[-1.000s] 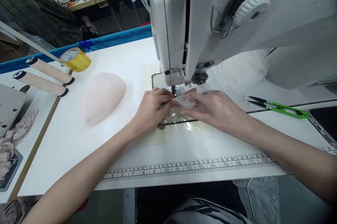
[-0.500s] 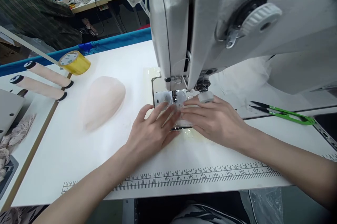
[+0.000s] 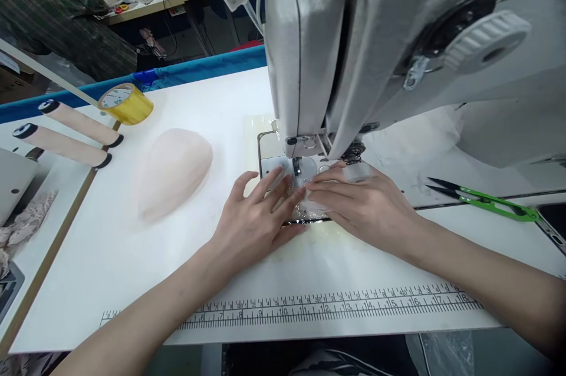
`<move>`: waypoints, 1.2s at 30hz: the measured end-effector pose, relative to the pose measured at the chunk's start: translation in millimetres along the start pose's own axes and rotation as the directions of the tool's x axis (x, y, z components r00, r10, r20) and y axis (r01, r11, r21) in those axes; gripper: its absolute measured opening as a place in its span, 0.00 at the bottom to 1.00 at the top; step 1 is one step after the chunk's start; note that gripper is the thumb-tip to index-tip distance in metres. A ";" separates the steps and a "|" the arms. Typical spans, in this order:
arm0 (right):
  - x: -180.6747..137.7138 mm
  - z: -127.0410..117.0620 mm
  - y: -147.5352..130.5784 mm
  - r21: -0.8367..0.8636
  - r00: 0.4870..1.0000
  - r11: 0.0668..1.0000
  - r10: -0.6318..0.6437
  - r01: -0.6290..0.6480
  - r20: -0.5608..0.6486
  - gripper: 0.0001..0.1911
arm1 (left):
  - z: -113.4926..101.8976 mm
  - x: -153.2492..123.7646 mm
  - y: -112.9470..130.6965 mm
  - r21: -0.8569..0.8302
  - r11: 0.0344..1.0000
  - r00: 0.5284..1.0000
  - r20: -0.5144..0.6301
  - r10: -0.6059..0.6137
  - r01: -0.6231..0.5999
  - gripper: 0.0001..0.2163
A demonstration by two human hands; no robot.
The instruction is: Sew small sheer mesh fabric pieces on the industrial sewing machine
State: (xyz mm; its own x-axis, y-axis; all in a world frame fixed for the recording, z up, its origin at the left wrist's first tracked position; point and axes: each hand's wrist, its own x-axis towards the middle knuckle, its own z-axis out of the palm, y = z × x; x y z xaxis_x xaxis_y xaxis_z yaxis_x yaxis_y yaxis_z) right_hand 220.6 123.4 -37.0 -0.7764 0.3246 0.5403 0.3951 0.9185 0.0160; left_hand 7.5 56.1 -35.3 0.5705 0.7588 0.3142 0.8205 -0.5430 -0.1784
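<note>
My left hand (image 3: 254, 217) lies low on the sewing bed with its fingers spread, the tips just in front of the presser foot (image 3: 297, 167). From the other side my right hand (image 3: 371, 205) reaches in, fingers pressed together and thumb hidden, its tips meeting those of the left. Something sheer and whitish seems to lie under the fingertips on the metal needle plate (image 3: 274, 165), too faint to name. The sewing machine head (image 3: 305, 58) stands right over both hands. A pale pink moulded cup (image 3: 177, 172) rests on the white table to the left.
Green-handled thread snips (image 3: 490, 199) lie at the right beside a phone (image 3: 555, 220). Two thread spools (image 3: 62, 146) and a yellow tape roll (image 3: 128, 106) sit at the left. A printed ruler (image 3: 327, 305) runs along the front edge. Another person's plaid sleeve (image 3: 57, 16) shows behind.
The view has shifted slightly, so the machine head appears larger and further right. Both hands stay at the needle plate, with little visible movement of the fingers.
</note>
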 end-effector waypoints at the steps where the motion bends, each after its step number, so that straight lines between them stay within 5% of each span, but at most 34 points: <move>1: 0.1 1.3 1.2 -0.005 1.000 1.000 0.000 0.000 0.008 0.14 | 0.4 1.3 -1.6 -0.001 1.000 1.000 -0.003 0.002 -0.002 0.20; 36: -1.8 7.2 2.5 -0.124 0.994 0.992 0.035 -0.022 0.101 0.20 | 5.8 1.9 -6.0 -0.066 0.998 0.996 -0.093 -0.014 0.008 0.14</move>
State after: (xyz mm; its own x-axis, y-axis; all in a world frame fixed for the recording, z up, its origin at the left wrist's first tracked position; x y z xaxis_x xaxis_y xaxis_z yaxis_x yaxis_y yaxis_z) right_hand 219.4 126.8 -44.0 -0.8078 0.3774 0.4528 0.4698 0.8761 0.1080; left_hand 3.9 62.9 -39.0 0.5529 0.7300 0.4017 0.8211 -0.5594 -0.1136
